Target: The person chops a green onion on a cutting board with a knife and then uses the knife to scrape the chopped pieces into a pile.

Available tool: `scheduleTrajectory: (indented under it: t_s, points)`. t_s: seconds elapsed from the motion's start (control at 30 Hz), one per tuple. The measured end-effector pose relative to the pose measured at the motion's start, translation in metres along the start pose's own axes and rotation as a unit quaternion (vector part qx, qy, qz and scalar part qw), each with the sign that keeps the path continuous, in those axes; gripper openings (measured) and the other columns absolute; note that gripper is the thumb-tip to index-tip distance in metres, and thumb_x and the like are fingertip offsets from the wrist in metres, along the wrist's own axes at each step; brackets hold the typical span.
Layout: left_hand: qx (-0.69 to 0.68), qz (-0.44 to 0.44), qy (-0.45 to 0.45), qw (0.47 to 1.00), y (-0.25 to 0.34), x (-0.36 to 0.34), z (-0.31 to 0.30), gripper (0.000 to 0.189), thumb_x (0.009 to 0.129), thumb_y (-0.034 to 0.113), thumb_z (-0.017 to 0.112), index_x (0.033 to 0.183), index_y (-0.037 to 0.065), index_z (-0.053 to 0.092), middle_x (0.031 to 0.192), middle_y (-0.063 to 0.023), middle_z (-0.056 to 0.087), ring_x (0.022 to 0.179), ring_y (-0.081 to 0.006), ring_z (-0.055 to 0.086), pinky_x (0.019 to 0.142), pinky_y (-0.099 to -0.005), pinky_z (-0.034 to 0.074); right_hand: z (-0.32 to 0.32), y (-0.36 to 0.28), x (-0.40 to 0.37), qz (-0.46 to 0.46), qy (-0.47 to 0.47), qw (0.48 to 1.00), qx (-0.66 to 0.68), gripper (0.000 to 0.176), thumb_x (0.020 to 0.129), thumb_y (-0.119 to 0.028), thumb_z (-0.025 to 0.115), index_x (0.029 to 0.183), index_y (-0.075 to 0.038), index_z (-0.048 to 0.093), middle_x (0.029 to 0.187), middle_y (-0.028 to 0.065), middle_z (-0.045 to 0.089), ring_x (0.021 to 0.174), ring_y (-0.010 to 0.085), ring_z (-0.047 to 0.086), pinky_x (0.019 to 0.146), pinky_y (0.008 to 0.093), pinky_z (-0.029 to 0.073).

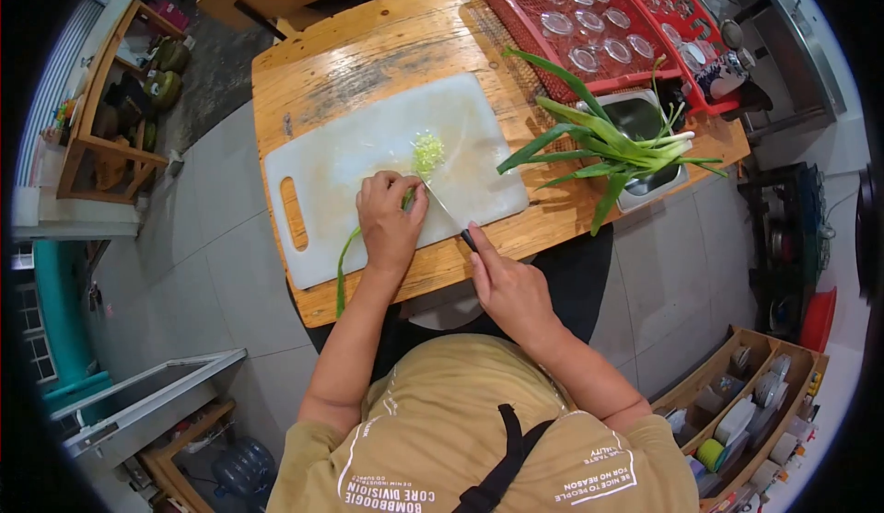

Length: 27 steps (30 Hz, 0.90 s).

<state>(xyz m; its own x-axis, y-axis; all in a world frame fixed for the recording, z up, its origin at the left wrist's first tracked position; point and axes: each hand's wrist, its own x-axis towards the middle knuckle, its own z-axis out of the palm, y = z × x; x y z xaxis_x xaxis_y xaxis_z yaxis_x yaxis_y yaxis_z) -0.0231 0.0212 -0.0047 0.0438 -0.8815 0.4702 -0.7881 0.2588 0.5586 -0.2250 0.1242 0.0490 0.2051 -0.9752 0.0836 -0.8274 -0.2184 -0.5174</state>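
My left hand [390,216] presses a green onion [346,269] against the white cutting board [322,168], its fingers closed over the stalk. The long green end trails off the board toward the table's near edge. In my right hand [509,285] is a knife [446,207] with a dark handle, its blade angled up and left to beside my left fingertips. A small heap of chopped green onion [428,156] lies just beyond the blade tip. To the right, a bunch of green onions [612,149] rests across a metal container [681,180].
The board lies on a wooden table [368,48]. At its far right stands a red crate [516,20] holding several upturned glasses, with another red basket [714,29] beside it. My torso is close to the near edge. A wooden shelf [106,135] stands left, across the tiled floor.
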Motion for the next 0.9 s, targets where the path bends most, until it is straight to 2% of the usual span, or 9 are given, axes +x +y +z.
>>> scheduleTrajectory:
  t_s: [0.17, 0.23, 0.33, 0.67, 0.9]
  points:
    - [-0.005, -0.016, -0.012, 1.0, 0.004, 0.0, -0.001, 0.01, 0.092, 0.014, 0.083, 0.1, 0.008, 0.08, 0.103, -0.0092, 0.069, 0.102, -0.0317, 0.064, 0.094, -0.0446, 0.049, -0.02, 0.004, -0.011, 0.031, -0.027, 0.999, 0.016, 0.049, 0.111, -0.023, 0.064, 0.158, -0.011, 0.06, 0.072, 0.016, 0.073, 0.06, 0.0369, 0.071, 0.058, 0.0492, 0.058]
    - [-0.005, -0.016, -0.012, 1.0, 0.003, -0.001, -0.001, 0.01, 0.093, 0.014, 0.082, 0.101, 0.008, 0.08, 0.104, -0.0094, 0.069, 0.102, -0.0319, 0.064, 0.095, -0.0448, 0.049, -0.024, 0.008, -0.01, 0.048, -0.025, 0.993, 0.102, 0.046, 0.112, -0.024, 0.063, 0.156, -0.011, 0.063, 0.072, 0.0192, 0.072, 0.061, 0.0413, 0.071, 0.059, 0.0523, 0.057]
    - [-0.014, -0.02, -0.005, 1.0, 0.0, -0.002, -0.001, 0.011, 0.092, 0.013, 0.082, 0.102, 0.01, 0.078, 0.105, -0.0081, 0.069, 0.103, -0.0322, 0.063, 0.093, -0.0463, 0.049, -0.032, 0.008, -0.009, 0.079, -0.042, 0.985, 0.147, 0.044, 0.112, -0.024, 0.063, 0.154, -0.012, 0.065, 0.073, 0.0217, 0.071, 0.065, 0.0437, 0.072, 0.061, 0.0534, 0.057]
    - [-0.011, -0.006, -0.003, 1.0, 0.001, -0.003, -0.003, 0.011, 0.091, 0.013, 0.082, 0.1, 0.009, 0.078, 0.105, -0.0093, 0.068, 0.103, -0.0327, 0.063, 0.093, -0.0466, 0.049, -0.018, 0.003, 0.004, 0.062, -0.008, 0.988, 0.138, 0.044, 0.112, -0.023, 0.064, 0.155, -0.012, 0.065, 0.071, 0.0222, 0.07, 0.066, 0.0432, 0.072, 0.063, 0.0524, 0.057]
    - [-0.011, -0.012, -0.007, 1.0, 0.003, -0.002, -0.002, 0.011, 0.09, 0.015, 0.084, 0.098, 0.01, 0.079, 0.104, -0.0088, 0.067, 0.102, -0.0317, 0.062, 0.092, -0.0463, 0.049, -0.007, 0.01, -0.005, 0.029, 0.012, 0.997, 0.063, 0.045, 0.112, -0.023, 0.064, 0.156, -0.013, 0.064, 0.071, 0.0181, 0.071, 0.061, 0.0384, 0.071, 0.06, 0.0494, 0.057]
